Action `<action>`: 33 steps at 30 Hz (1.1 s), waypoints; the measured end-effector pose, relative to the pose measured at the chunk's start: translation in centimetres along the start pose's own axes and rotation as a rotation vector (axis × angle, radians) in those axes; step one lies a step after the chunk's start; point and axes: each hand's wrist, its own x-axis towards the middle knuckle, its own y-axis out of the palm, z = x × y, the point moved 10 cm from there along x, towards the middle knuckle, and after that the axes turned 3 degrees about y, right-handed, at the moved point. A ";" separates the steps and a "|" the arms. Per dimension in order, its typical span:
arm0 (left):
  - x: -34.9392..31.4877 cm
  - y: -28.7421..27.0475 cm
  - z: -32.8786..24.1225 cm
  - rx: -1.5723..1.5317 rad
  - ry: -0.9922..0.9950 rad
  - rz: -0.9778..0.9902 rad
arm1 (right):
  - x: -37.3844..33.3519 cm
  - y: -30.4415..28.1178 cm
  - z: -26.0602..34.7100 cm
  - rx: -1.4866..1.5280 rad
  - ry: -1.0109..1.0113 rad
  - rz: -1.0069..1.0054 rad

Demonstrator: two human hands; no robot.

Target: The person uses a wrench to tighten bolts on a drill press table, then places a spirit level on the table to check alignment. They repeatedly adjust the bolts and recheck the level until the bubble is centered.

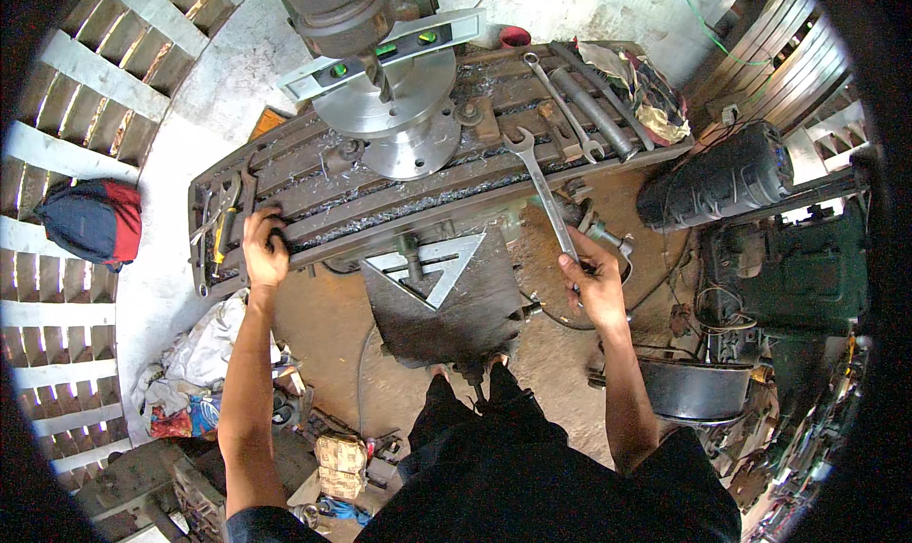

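Note:
My right hand [595,279] is closed round the lower end of a long open-end wrench [543,190], whose jaw points up over the slotted metal table [313,210]. At the table's left front edge, my left hand [264,247] has its fingers curled in. A dark wrench [249,184] emerges just above that hand; whatever the fingers grip is hidden. Close by lie pliers [226,199] and a yellow-handled screwdriver [223,234]. Toward the back, a shiny flanged metal part [408,149] stands under a drill bit [380,82] in the machine's spindle [342,20].
A spirit level [446,32] rests behind the bit. Another wrench [565,111], a metal bar [594,111] and a cloth [646,92] occupy the table's right end. Below the front edge, a triangular square [437,267] lies on a dark plate [427,329]. A black cylinder [717,177] is at right.

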 end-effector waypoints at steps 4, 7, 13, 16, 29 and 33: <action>0.1 0.0 -0.1 0.005 0.003 -0.009 | -0.3 0.2 -0.2 0.000 -0.023 0.006; 0.1 -0.2 -0.5 -0.002 0.039 -0.032 | -0.6 0.3 -1.0 -0.006 0.021 0.000; 0.1 -0.1 -0.1 0.000 0.000 -0.017 | -0.9 0.8 -1.1 0.041 0.032 0.024; 0.1 -0.2 -0.5 -0.003 0.042 -0.031 | -0.4 1.0 1.1 -0.072 -0.118 0.037; 0.1 0.0 0.0 0.016 0.024 -0.025 | 3.9 3.3 2.5 -0.090 -0.021 0.115; 0.1 0.1 0.2 0.003 0.007 -0.011 | 5.0 2.9 2.4 -0.016 0.071 0.209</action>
